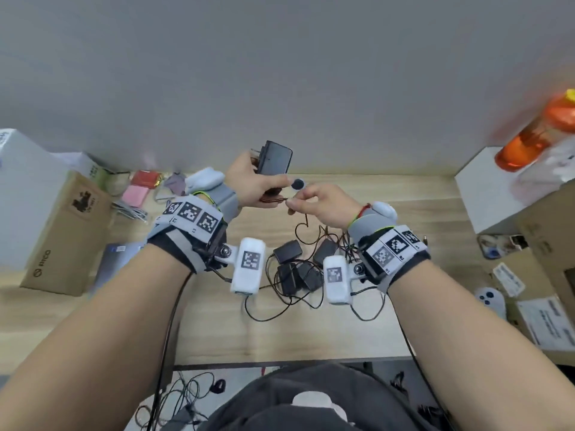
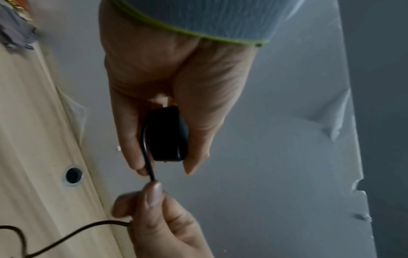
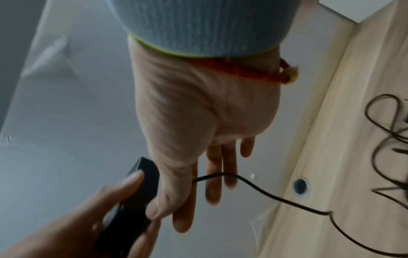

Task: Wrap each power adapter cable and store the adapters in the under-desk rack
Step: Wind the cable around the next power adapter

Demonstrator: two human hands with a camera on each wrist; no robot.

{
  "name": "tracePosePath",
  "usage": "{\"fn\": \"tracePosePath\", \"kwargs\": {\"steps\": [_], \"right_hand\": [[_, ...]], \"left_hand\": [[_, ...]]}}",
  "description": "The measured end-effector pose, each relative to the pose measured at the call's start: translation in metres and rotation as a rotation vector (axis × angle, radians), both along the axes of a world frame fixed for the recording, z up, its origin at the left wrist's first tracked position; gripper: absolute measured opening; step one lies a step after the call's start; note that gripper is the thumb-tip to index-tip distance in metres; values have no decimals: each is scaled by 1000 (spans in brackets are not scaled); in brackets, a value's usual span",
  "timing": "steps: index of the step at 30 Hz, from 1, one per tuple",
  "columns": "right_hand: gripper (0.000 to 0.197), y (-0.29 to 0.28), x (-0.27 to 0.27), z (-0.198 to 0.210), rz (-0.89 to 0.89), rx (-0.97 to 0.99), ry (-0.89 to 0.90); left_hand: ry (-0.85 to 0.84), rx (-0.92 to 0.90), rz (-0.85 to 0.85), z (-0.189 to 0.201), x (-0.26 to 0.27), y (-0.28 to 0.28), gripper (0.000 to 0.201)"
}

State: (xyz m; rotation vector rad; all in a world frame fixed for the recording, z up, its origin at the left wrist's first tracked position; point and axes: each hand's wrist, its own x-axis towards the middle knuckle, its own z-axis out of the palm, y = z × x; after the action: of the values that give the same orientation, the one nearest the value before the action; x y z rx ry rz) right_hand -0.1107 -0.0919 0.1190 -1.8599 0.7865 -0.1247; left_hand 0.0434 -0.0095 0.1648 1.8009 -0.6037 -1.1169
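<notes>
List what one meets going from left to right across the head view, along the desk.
Brown box → pink packet → left hand → right hand → white box → orange bottle.

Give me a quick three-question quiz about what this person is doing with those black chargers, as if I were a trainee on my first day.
1. True or false: the left hand grips a black adapter lifted above the desk.
2. What does the right hand hold?
A. an orange bottle
B. the adapter's thin cable
C. a cardboard box
3. Fill in: the other adapters lie in a tangle on the ____.

Key
1. True: fingers and thumb clasp its sides.
2. B: thumb and finger pinch the cable just below the adapter.
3. desk, between the two forearms in the head view.
</notes>
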Motion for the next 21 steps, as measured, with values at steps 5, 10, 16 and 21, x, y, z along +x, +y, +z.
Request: {"fn": "tracePosePath", "kwargs": {"steps": [5, 10, 16, 21], "right_hand": [[19, -21, -18, 39, -99, -29, -118], [22, -24, -28, 69, -164, -47, -236], [28, -8, -35, 82, -159, -55, -279], [26, 5, -33, 84, -188, -63, -298]], "left_hand": [[-83, -21, -127, 24, -7, 0, 37], [-150, 1, -324, 44, -11, 4, 32], [-197, -85, -296, 47, -21, 6, 31], [126, -241, -33, 46, -28, 4, 35]]}}
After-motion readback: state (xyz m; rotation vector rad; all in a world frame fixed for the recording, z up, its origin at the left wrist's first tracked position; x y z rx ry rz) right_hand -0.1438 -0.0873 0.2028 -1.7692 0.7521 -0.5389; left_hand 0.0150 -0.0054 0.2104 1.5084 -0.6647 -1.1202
